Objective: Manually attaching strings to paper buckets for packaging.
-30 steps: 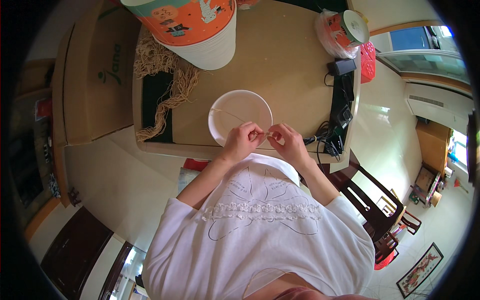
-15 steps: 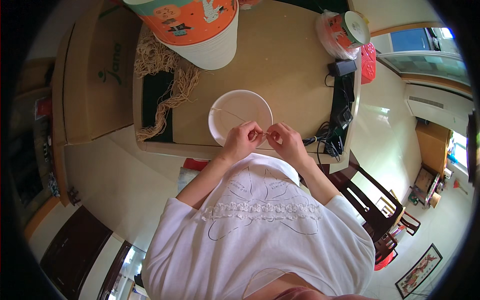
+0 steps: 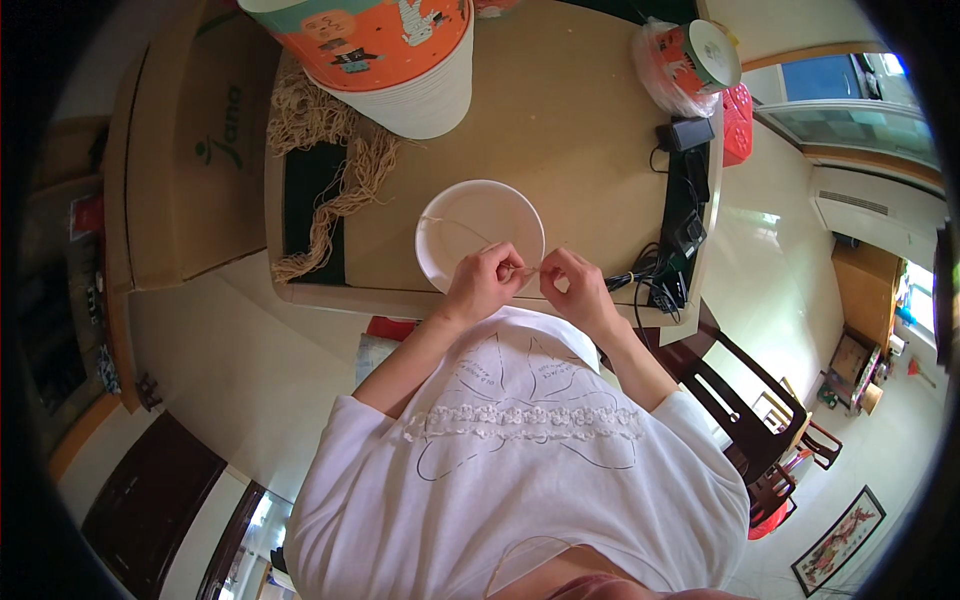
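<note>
My left hand [image 3: 484, 283] and my right hand [image 3: 572, 285] are close together at the near rim of a white round plate [image 3: 462, 208] on the tan table [image 3: 560, 120]. Both hands pinch a thin pale strand [image 3: 460, 225] between their fingertips. The strand runs from my left fingers back across the plate toward its far left rim. The part of the strand inside my fingers is hidden.
A heap of beige fibre strands [image 3: 335, 165] lies on a dark mat [image 3: 305, 200] at the table's left. A big orange and white tub [image 3: 385, 55] stands behind. A cardboard box [image 3: 185, 150] sits left. Black cables and chargers [image 3: 680, 210] and a bagged container [image 3: 690, 60] are on the right.
Both hands stay at the plate's near rim with the strand pinched between them. Only small finger movements show; nothing else has shifted.
</note>
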`<state>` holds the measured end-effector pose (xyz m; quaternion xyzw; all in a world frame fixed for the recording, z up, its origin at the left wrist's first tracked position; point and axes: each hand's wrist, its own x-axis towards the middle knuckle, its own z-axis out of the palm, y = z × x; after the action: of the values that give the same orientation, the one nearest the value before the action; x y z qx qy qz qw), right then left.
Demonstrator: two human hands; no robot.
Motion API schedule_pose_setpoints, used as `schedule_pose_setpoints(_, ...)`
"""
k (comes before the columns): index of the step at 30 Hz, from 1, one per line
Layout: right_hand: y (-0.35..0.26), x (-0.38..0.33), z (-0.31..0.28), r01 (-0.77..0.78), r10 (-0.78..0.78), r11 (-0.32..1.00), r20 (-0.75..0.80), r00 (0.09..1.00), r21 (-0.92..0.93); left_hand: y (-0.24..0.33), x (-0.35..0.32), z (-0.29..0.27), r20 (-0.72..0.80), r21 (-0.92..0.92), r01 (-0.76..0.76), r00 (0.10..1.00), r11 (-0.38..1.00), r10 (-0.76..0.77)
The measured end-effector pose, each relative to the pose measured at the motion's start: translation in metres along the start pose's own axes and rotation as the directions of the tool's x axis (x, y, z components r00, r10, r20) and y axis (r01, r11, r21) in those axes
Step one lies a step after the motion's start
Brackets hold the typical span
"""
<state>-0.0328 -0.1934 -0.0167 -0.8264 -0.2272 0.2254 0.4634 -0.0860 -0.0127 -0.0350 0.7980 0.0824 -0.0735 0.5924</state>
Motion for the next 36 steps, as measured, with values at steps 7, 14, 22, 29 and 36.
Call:
schedule_pose_setpoints(7, -0.012, 0.006, -0.001, 0.007, -0.007, 0.999, -0.024, 1.0, -0.035, 0.002, 0.001, 0.001, -0.013, -0.025, -0.018, 1.0, 1.0, 0.018)
schedule_pose_setpoints(14, 0.0, 0.005, 0.0, -0.042, 0.042, 0.998, -0.003, 0.999, 0.05, 0.004, 0.001, 0.0, 0.012, 0.007, 0.011, 1.0, 1.0, -0.011)
schedule_pose_setpoints(22, -0.003, 0.004, -0.003, -0.071, 0.072, 0.992, -0.009, 0.997, 0.104, 0.001, 0.001, 0.002, 0.007, 0.035, -0.019, 1.0, 0.999, 0.019)
schedule_pose_setpoints(29, 0.005, 0.0, -0.003, -0.092, 0.094, 0.988, -0.013, 0.995, 0.127, 0.003, 0.001, 0.002, 0.011, 0.037, -0.001, 1.0, 0.999, 0.001)
schedule_pose_setpoints(36, -0.004, 0.003, -0.002, -0.071, 0.074, 0.992, -0.024, 0.997, 0.1, 0.002, 0.0, 0.004, -0.014, -0.004, 0.001, 1.0, 1.0, -0.001)
